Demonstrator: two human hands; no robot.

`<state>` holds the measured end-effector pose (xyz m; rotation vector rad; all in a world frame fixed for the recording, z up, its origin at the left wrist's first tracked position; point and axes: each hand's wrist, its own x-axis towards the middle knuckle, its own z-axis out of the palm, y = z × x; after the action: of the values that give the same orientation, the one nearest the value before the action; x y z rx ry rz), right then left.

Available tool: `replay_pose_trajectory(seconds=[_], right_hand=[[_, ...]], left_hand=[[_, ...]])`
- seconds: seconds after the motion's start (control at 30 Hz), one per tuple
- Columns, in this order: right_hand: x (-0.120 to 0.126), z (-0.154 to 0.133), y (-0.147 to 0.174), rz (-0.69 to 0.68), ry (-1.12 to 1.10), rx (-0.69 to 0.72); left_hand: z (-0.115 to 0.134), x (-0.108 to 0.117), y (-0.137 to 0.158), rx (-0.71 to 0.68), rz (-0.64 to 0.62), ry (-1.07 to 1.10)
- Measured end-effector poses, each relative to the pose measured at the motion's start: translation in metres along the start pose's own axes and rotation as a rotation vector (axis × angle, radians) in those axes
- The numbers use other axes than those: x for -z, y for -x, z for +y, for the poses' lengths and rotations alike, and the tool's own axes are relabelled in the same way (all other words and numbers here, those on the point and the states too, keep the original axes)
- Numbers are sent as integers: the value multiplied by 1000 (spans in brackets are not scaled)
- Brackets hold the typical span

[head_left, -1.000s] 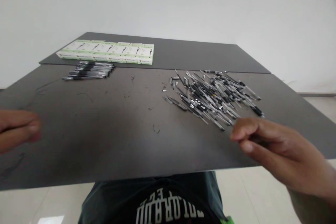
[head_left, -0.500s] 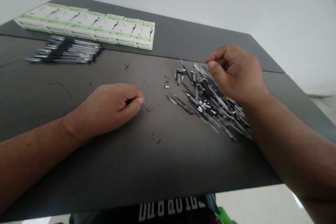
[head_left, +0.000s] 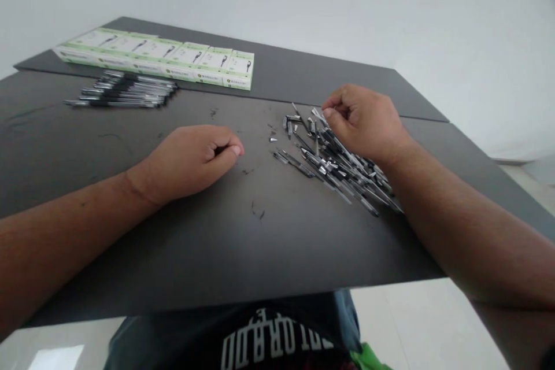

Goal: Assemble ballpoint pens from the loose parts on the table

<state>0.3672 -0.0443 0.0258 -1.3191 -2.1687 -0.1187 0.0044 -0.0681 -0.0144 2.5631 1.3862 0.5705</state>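
Moved inward over the desk (head_left: 243, 260) are the left hand (head_left: 195, 157), curled closed, and right hand (head_left: 368, 121), grip unclear, above pen parts (head_left: 333, 167) right of centre, likely light, stiff, slippery, best pinched mid-length.

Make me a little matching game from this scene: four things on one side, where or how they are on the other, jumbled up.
Things
1. Left hand
2. Right hand
3. Boxes
4. Lined-up pens

Where or how
A. Green and white, in a row
B. At or above the scattered pen parts
C. Dark and clear, lying side by side
D. Curled, apart from the pen parts

Pairs: 1-D, 2-B, 3-A, 4-C
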Motion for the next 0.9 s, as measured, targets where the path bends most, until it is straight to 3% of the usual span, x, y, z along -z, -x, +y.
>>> replay_pose_trajectory(seconds=[0.3, 0.43, 0.57, 0.77, 0.9], right_hand=[[23, -34, -18, 103, -59, -12], [20, -42, -21, 130, -106, -40], [10, -44, -12, 114, -150, -53], [-5, -38, 7, 16, -109, -29], [-10, -37, 13, -41, -98, 1]], left_hand=[[18, 19, -29, -47, -31, -21], [44, 23, -46, -40, 8, 48], [59, 11, -52, -15, 112, 154], [37, -21, -44, -56, 144, 137], [29, -27, -39, -65, 117, 168]])
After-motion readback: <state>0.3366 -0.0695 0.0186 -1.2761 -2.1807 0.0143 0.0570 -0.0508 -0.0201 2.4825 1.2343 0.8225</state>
